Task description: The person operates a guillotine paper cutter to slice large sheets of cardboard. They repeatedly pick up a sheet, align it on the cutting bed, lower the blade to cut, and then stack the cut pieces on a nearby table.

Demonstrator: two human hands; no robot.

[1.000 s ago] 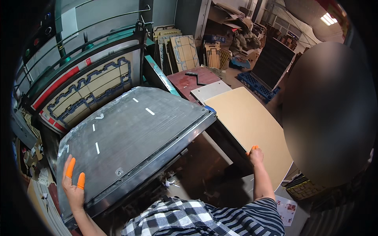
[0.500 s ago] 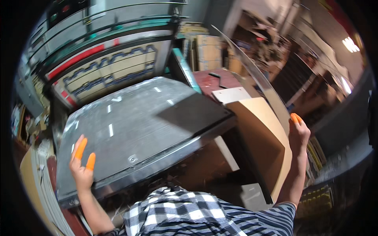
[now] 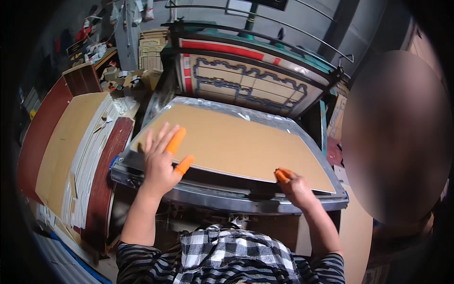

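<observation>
A large tan cardboard sheet [image 3: 236,137] lies over the flat metal bed [image 3: 312,208] of a die-cutting press, its near edge slightly raised above the bed. My left hand [image 3: 163,158] is open with fingers spread, over the sheet's near left part; whether it presses down I cannot tell. Orange finger covers sit on its thumb and one finger. My right hand [image 3: 295,187] pinches the near edge right of the middle, also with orange covers on its fingertips. Behind the bed stands the tilted die board [image 3: 250,85] with dark cutting shapes.
At the left, a stack of sheets [image 3: 80,161] rests beside a dark red board [image 3: 111,165]. A green press frame [image 3: 323,125] and metal rails surround the die board. Tan board [image 3: 357,232] stands at the near right. A blurred patch hides much of the right side.
The view has turned from the right toward the press. The sheet my right hand held upright at the right now lies over the formerly bare bed. My left hand is now over that sheet.
</observation>
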